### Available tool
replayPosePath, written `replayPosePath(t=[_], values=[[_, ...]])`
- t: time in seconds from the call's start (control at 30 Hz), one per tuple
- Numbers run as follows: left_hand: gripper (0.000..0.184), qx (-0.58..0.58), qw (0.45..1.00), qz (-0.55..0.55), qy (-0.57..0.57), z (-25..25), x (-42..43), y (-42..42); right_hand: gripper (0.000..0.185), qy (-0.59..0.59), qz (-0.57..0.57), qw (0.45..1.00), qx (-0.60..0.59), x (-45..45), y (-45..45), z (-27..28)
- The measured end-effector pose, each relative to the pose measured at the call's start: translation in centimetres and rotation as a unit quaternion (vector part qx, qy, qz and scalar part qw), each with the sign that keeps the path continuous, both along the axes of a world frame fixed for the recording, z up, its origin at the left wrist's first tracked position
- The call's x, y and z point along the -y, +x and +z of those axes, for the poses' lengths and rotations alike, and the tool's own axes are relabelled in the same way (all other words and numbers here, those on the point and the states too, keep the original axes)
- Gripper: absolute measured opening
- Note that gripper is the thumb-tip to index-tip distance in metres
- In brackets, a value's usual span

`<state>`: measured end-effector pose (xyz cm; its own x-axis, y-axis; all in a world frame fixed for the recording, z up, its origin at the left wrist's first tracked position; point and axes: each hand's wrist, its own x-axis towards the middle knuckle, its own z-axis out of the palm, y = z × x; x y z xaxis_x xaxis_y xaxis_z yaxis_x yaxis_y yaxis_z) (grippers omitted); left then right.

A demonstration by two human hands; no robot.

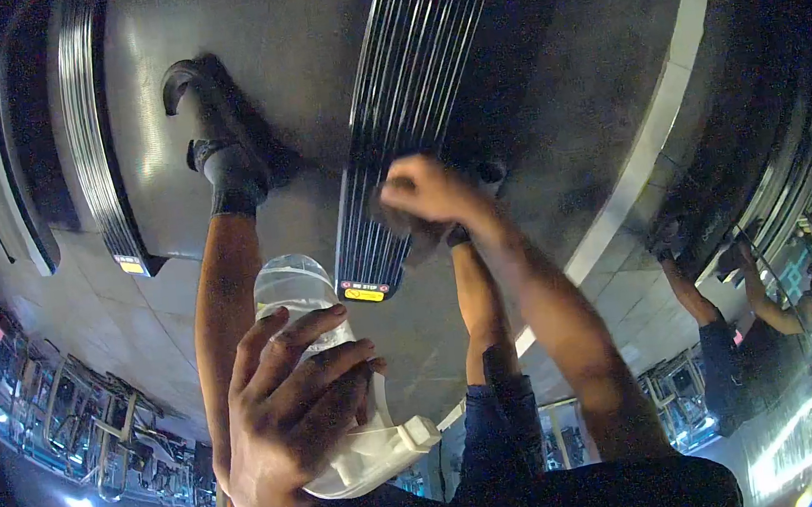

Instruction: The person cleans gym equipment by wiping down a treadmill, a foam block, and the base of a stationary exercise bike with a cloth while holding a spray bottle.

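A clear spray bottle (293, 276) with a white spray head (386, 451) is gripped in my left hand (294, 411). The bottle's rounded base points up the view and its spray head down, towards my body. My left fingers wrap across its middle; the thumb is hidden. My right hand (424, 191) reaches over a black ribbed treadmill side rail (400, 88) and is blurred by motion. Its fingers look curled in. Dark, smeared material shows just below them, too blurred to name. A yellow "no step" label (365, 295) marks the rail's near end.
A grey treadmill deck (296, 29) lies left of the rail, with my shoe (218, 125) on it. Another ribbed rail (89, 108) stands further left. A pale curved strip (632, 168) crosses the right side. A mirror reflects a person (719, 360); gym machines (100, 430) stand lower left.
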<state>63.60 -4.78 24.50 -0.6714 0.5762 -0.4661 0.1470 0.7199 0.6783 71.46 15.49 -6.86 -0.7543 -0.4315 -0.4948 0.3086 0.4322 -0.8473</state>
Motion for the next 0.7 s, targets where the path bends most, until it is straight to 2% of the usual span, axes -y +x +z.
replayPosePath(t=[0.03,0.07,0.1,0.2,0.27,0.37,0.47,0.5,0.53,0.57,0.6,0.63,0.7], values=[[0.026,0.008,1.000,0.004,0.000,0.0,0.1,0.1,0.029,0.017,-0.011,1.000,0.020,-1.8,-4.1,1.8],[0.027,0.002,1.000,-0.008,0.001,0.0,0.2,0.2,0.028,0.036,-0.045,0.998,-0.016,-3.4,-7.0,1.5],[0.028,-0.005,1.000,-0.020,0.002,0.0,0.3,0.4,0.026,0.117,-0.077,0.988,-0.061,-4.6,-10.2,2.3],[0.033,0.017,0.999,-0.029,0.005,0.1,0.2,0.1,0.029,0.176,-0.108,0.966,-0.154,-7.9,-19.1,0.7],[0.035,0.039,0.999,-0.026,0.007,0.1,0.1,0.1,0.039,0.241,-0.073,0.967,0.044,-8.2,-24.4,1.7],[0.032,0.056,0.998,-0.004,0.008,0.0,-0.1,0.0,0.041,0.213,0.026,0.962,0.170,-7.5,-26.8,-0.6],[0.029,0.044,0.999,-0.012,0.028,-0.2,0.3,0.1,0.043,0.269,-0.060,0.948,0.161,-5.7,-26.2,-1.1],[0.028,0.042,0.999,-0.015,0.018,-0.2,0.3,0.2,0.047,0.286,-0.056,0.951,0.106,-5.3,-26.6,-0.3],[0.028,0.046,0.999,-0.014,0.013,-0.1,0.3,0.0,0.048,0.315,-0.164,0.935,-0.017,-4.5,-25.0,-0.9],[0.027,0.048,0.999,-0.014,0.009,0.0,0.3,-0.1,0.048,0.361,-0.175,0.900,-0.167,-4.0,-23.2,-2.8],[0.027,0.050,0.999,-0.016,0.004,0.1,0.3,-0.2,0.048,0.398,-0.184,0.843,-0.313,-3.7,-22.1,-4.3],[0.027,0.042,0.999,-0.012,0.007,0.2,0.3,-0.2,0.041,0.311,-0.222,0.860,-0.338,-3.3,-21.5,-3.1],[0.026,0.026,1.000,-0.005,0.013,0.0,0.3,0.0,0.038,0.283,-0.197,0.867,-0.359,-2.9,-19.9,-3.8]])
